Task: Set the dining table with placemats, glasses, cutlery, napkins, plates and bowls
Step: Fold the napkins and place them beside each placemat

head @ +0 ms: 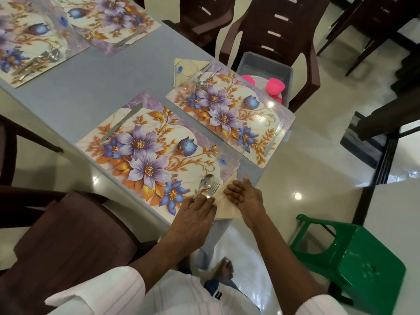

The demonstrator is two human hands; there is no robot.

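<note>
At the near corner of the grey table (102, 76), around six o'clock in your view, you are working with both hands on one place setting. Your left hand (195, 214) is lying palm down with its fingers stretched out flat, gripping nothing, the fingertips covering the handle ends of the spoon (206, 181) and the fork (214, 188). Your right hand (243, 193) is resting on the beige napkin (225, 208), fingers nearly straight and held together, closed round nothing. The napkin is lying at the four o'clock corner of the near placemat (145, 153), just beside the fork and hanging slightly over the table edge.

A clear glass (229, 155) with a blue flower is standing at three o'clock on that mat, and a knife (120, 126) is lying at ten o'clock.

Further off, toward one o'clock, the second placemat (229, 114) is carrying its own glass (185, 72) on a folded napkin (193, 63), a spoon and fork pair (204, 78) and a knife (276, 135).

Beyond it, a grey tub (266, 64) is sitting on a brown chair (272, 26), holding pink bowls (276, 86).

At eleven o'clock, two far placemats (109, 21) are lying with cutlery. A green stool (363, 258) is standing on the floor at four o'clock.
</note>
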